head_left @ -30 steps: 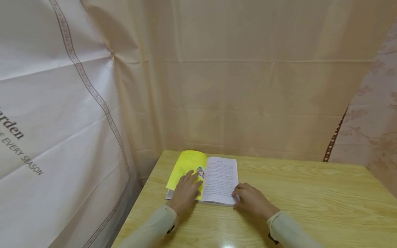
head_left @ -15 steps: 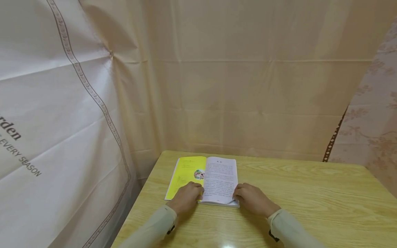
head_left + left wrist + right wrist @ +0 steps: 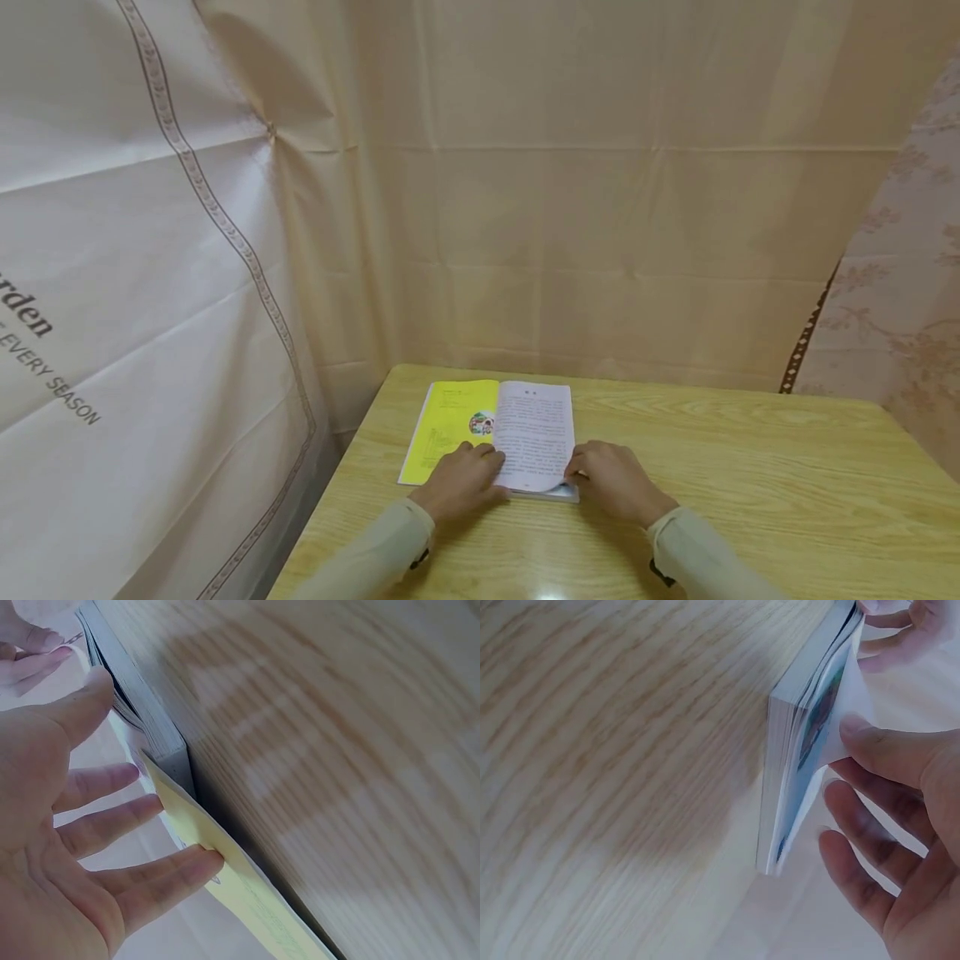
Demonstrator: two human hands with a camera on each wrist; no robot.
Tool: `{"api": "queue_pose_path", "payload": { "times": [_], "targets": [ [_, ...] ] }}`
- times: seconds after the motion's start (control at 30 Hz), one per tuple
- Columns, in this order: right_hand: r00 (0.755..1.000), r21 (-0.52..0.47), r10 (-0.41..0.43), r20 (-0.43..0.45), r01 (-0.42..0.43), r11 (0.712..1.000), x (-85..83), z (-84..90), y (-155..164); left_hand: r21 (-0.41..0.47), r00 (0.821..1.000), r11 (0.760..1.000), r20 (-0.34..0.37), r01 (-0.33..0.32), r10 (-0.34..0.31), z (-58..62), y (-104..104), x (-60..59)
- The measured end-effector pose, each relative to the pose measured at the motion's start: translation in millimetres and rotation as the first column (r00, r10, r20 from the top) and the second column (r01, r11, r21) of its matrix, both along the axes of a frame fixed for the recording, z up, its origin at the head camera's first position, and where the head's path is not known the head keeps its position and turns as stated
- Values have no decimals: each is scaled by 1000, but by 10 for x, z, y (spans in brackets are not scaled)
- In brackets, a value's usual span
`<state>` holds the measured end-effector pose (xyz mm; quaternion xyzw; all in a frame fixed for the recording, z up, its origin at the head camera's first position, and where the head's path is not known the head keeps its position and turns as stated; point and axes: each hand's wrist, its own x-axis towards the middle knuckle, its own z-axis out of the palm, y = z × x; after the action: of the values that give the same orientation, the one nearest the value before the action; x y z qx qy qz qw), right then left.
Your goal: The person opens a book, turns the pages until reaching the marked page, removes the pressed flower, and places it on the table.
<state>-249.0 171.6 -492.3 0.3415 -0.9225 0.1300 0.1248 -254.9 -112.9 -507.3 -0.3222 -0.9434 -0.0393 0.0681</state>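
Yellow-covered paperback book [image 3: 495, 433] lay open; left hand [image 3: 461, 483] pressed flat, right hand [image 3: 611, 482] pinched its still unturned white page [image 3: 534, 433]

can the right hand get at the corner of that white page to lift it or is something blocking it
Probably yes. The right hand already sits at the white page's near corner, thumb under the lifted edge in the right wrist view; the left hand rests by the yellow page, out of the way.

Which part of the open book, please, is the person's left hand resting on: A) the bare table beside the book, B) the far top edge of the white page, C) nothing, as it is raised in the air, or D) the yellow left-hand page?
D: in the head view the left hand lies with straight fingers on the near part of the book's yellow page.
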Motion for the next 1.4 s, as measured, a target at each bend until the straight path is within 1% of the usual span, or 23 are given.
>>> {"api": "queue_pose_path", "payload": {
  "times": [0.07, 0.23, 0.33, 0.43, 0.5, 0.63, 0.67, 0.73, 0.77, 0.83, 0.9, 0.97, 1.0, 1.07, 1.1, 1.2, 1.27, 1.4],
  "targets": [
    [1000, -11, -1, -9, 0, 1000, 2, 22, -1, -4, 1000, 1000, -2, 4, -4, 4, 13, 0],
    [1000, -24, -3, -13, 3, 1000, 1, 60, 0, -22, 1000, 1000, 1, -11, 12, 20, 57, -6],
    [1000, -32, -17, -23, 16, 999, 2, 74, 7, -39, 999, 999, 18, -25, 26, 32, 93, -8],
    [999, -65, -41, -31, 39, 997, 6, 89, -1, -45, 1000, 999, 17, -25, 26, 34, 115, -13],
    [998, -109, -59, -19, 57, 992, 12, 98, -15, -34, 1000, 999, 3, -18, 18, 29, 115, -18],
    [994, -216, -111, 7, 110, 970, 22, 106, -30, 36, 1000, 999, 1, -9, 9, 49, 98, -20],
    [993, -236, -122, 10, 120, 964, 24, 106, -27, 47, 1000, 999, -9, -11, 11, 52, 92, -20],
    [990, -256, -137, 15, 136, 957, 26, 93, -17, 75, 999, 996, -20, -41, 43, 57, 82, -12],
    [991, -253, -134, 21, 135, 958, 30, 87, -11, 86, 997, 994, -41, -64, 68, 52, 76, -8],
    [993, -228, -115, 38, 120, 966, 37, 69, -4, 108, 988, 989, -111, -100, 112, 44, 63, 1],
    [991, -176, -101, 88, 116, 978, 45, 45, -6, 148, 970, 981, -188, -129, 156, 39, 49, 5],
    [987, -114, -87, 138, 103, 988, 48, 14, -14, 186, 945, 974, -273, -130, 178, 45, 35, 3],
    [984, -85, -84, 160, 99, 991, 49, -5, -18, 198, 933, 973, -312, -120, 179, 53, 29, 0],
    [974, -42, -92, 206, 103, 994, 48, -36, -28, 205, 917, 972, -356, -111, 180, 75, 14, -8],
    [971, -30, -90, 220, 99, 995, 48, -48, -30, 194, 910, 975, -376, -108, 176, 87, 7, -15],
    [966, -21, -81, 245, 89, 996, 57, -77, -30, 127, 909, 986, -387, -111, 152, 110, -19, -24],
    [966, -29, -69, 251, 79, 996, 64, -82, -28, 72, 916, 991, -380, -110, 129, 112, -40, -22],
    [975, -29, -42, 217, 49, 998, 61, -81, -21, 10, 938, 997, -337, -78, 77, 96, -81, -2]
  ]
}}
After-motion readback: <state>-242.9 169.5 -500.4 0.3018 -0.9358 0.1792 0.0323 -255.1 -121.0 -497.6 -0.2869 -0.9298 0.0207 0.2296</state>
